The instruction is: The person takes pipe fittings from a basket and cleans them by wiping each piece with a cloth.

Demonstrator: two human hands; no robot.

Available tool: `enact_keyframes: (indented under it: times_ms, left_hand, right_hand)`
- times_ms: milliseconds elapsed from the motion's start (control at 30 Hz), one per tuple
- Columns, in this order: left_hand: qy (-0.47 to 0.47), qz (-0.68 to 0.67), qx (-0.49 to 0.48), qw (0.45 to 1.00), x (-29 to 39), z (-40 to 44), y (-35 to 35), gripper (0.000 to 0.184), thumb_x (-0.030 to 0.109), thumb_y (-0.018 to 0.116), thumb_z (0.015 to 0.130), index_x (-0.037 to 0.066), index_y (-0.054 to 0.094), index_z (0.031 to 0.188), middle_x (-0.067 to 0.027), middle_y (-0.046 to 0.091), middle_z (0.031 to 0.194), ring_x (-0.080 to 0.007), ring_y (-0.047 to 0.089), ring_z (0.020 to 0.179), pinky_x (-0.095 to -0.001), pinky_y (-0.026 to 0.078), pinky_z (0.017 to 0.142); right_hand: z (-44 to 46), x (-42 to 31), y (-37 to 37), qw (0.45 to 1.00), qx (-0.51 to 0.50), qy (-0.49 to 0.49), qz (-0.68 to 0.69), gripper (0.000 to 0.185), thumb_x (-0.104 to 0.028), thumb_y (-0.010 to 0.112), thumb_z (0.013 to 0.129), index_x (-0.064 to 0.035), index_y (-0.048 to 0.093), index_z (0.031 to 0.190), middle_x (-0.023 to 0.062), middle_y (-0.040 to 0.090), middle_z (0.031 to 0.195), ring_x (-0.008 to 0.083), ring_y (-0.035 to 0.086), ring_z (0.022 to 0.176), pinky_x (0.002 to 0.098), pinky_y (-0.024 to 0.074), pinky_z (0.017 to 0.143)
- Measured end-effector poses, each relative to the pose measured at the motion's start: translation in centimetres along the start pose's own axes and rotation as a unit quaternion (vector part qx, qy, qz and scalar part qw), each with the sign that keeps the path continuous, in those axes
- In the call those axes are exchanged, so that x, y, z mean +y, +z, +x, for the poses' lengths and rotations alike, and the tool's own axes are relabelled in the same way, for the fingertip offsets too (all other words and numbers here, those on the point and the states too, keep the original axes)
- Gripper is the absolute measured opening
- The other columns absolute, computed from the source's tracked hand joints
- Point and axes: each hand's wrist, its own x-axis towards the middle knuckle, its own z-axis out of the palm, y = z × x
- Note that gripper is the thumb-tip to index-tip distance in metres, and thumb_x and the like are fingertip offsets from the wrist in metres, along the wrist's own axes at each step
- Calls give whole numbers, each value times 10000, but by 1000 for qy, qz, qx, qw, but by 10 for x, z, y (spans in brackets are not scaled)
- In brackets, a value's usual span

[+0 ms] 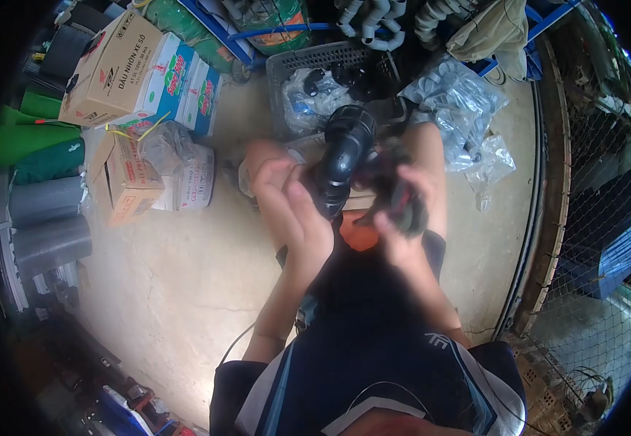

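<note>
- Head view, and here's the left hand, half curled, holding the black pipe fitting by its lower part; just where the fingers meet it is partly hidden.
- That fitting sits in front of the body, between the knees, a bent piece with thick ringed ends, tilted with its upper end toward the grey crate.
- Over to the right hand: fingers bent round a dark, mottled bundle with a touch of red, right beside the fitting. It's a blur, so I can't tell what the bundle is.
- Below the fitting, an orange patch shows between the thighs.
- Straight ahead on the floor, the crate carries clear plastic bags and dark pieces.
- Right of the crate, more crumpled clear bags lie on the floor.
- Out left, cardboard boxes are stacked and grouped, one of them open; grey rolls and green material lie beyond them.
- Up top, grey pipe elbows cluster behind the crate, and wire mesh runs down the far right.
</note>
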Motion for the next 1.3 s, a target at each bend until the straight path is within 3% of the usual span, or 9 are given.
enact_keyframes:
  times_ms: [133, 233, 433, 533, 767, 900, 1033, 1167, 1300]
  left_hand:
    - [-46, -11, -70, 996, -15, 7, -4, 421, 402, 251, 946, 30, 348, 1117, -109, 449, 986, -138, 501, 784, -253, 422, 662]
    - [-290, -286, -159, 899, -18, 2, -4, 530, 512, 202, 924, 52, 412, 1081, -102, 534, 812, -136, 536, 644, -261, 436, 496]
    - [-363, -636, -178, 657, -20, -16, 8, 527, 507, 282, 908, 51, 458, 1104, -81, 566, 923, -152, 570, 800, -265, 464, 663]
    - [-377, -413, -152, 815, -4, -5, 3, 437, 445, 354, 912, 63, 488, 1079, -70, 578, 950, -149, 587, 817, -267, 480, 664]
    - [-407, -429, -234, 772, -17, -2, -7, 454, 447, 340, 901, 25, 477, 1000, -101, 540, 678, -129, 487, 472, -228, 373, 398]
    - [-433, -445, -248, 743, -9, -1, -6, 343, 317, 470, 863, 27, 452, 1044, -87, 540, 705, -120, 494, 490, -221, 373, 391]
    - [-84, -156, -323, 930, -24, 7, -11, 243, 126, 611, 736, 25, 478, 913, -59, 557, 741, -154, 550, 575, -249, 427, 532]
    - [103, 3, -413, 905, -32, 0, -24, 393, 163, 693, 622, 30, 509, 943, -143, 577, 740, -284, 615, 633, -322, 480, 575]
    - [-46, -104, -401, 909, -51, -11, -24, 388, 227, 655, 663, -9, 499, 929, -68, 561, 752, -129, 547, 651, -248, 427, 583]
  right_hand:
    - [7, 4, -6, 950, 81, 141, 266, 652, -244, 626, 712, -17, 321, 1241, 113, 391, 1180, 236, 427, 1090, 344, 328, 945]
    - [9, 4, -6, 956, 99, 101, 256, 649, -274, 635, 707, -21, 337, 1225, 126, 380, 1180, 233, 422, 1079, 346, 334, 934]
    - [3, -20, 12, 973, -191, -105, -73, 511, -229, 692, 581, -154, 528, 1060, 80, 571, 1046, 260, 489, 979, 406, 270, 861]
    - [6, -7, 11, 977, -137, -124, -105, 500, -146, 683, 591, -132, 515, 1061, 34, 586, 1039, 282, 502, 1021, 399, 260, 883]
    - [26, -28, -15, 987, 151, -5, 52, 517, -213, 598, 733, 19, 421, 1159, 146, 474, 1090, 247, 503, 971, 392, 381, 905]
    - [41, -10, -15, 953, -145, -133, -231, 475, -268, 619, 664, -51, 518, 1075, 164, 550, 987, 317, 530, 931, 416, 406, 838]
    - [42, 18, 3, 985, -131, 116, -12, 260, -138, 483, 770, -7, 529, 990, 155, 579, 855, 259, 577, 800, 335, 430, 747]
    - [40, 62, -1, 910, -255, 312, 94, 257, -159, 436, 811, 25, 560, 942, 135, 603, 763, 213, 588, 734, 285, 431, 716]
    - [34, 59, -3, 878, -234, 347, 233, 290, -191, 451, 816, 29, 560, 969, 83, 605, 841, 172, 575, 820, 292, 421, 767]
